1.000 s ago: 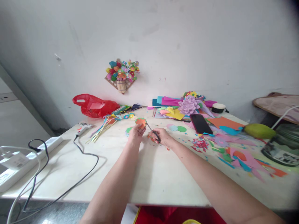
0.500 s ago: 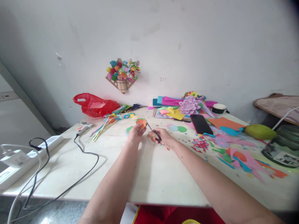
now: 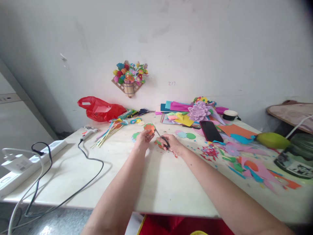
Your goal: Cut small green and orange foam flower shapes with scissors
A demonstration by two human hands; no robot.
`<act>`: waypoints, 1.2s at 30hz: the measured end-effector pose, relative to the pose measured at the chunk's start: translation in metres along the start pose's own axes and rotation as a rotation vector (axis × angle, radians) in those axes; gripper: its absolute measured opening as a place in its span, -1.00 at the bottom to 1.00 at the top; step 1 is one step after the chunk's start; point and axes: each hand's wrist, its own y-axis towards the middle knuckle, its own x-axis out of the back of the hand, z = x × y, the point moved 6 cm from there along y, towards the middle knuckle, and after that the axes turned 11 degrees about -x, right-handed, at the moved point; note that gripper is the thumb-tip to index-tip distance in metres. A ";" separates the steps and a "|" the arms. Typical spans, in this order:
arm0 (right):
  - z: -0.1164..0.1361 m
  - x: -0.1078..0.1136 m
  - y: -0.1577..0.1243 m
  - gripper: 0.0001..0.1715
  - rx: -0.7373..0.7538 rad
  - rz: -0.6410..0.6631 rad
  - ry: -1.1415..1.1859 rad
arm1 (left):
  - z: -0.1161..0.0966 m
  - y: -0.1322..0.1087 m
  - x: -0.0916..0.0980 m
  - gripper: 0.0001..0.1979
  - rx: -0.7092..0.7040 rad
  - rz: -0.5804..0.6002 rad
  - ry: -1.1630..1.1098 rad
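Power strip (image 3: 55,150) lies along the left edge of the desk (image 3: 168,195), a white adapter (image 3: 18,164) plugged in toward the near left corner. Next to the right comes a white glue gun (image 3: 89,133), its black cord (image 3: 94,159) curving down over the near edge. A red plastic bag (image 3: 107,112) slumps by the far left corner, with a bundle of thin coloured sticks (image 3: 105,135) just in front of it. On the wall above the far edge hangs a basket of paper flowers (image 3: 128,80). A green disc (image 3: 135,135) lies beside the left hand (image 3: 143,140), whose fingers are clamped on an orange piece (image 3: 148,128), raised around the middle of the desk, well away from the near edge. Scissors (image 3: 157,131) slant up to its right side; whether their blades are apart is too small to tell. The right hand (image 3: 172,143) is clamped around their handles. Farther right, a second green disc (image 3: 190,135) lies flat, a purple flower (image 3: 199,111) sits near the far edge, and red and blue snippets (image 3: 209,151) are heaped nearer than a dark phone (image 3: 211,131). A glass jar (image 3: 297,156) stands toward the right edge.
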 end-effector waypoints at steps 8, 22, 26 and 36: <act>0.000 0.000 0.001 -0.66 0.020 0.007 0.010 | 0.001 -0.002 0.000 -0.86 -0.012 -0.009 -0.015; 0.004 -0.001 -0.004 -0.66 0.021 0.006 0.015 | 0.004 -0.004 -0.002 -0.87 -0.002 -0.025 -0.061; 0.000 -0.001 0.002 -0.67 0.033 0.012 0.053 | 0.005 -0.004 -0.002 -0.87 0.002 -0.016 -0.060; -0.006 0.000 0.011 -0.65 0.041 0.041 0.055 | 0.003 0.000 0.000 -0.87 -0.011 0.007 -0.049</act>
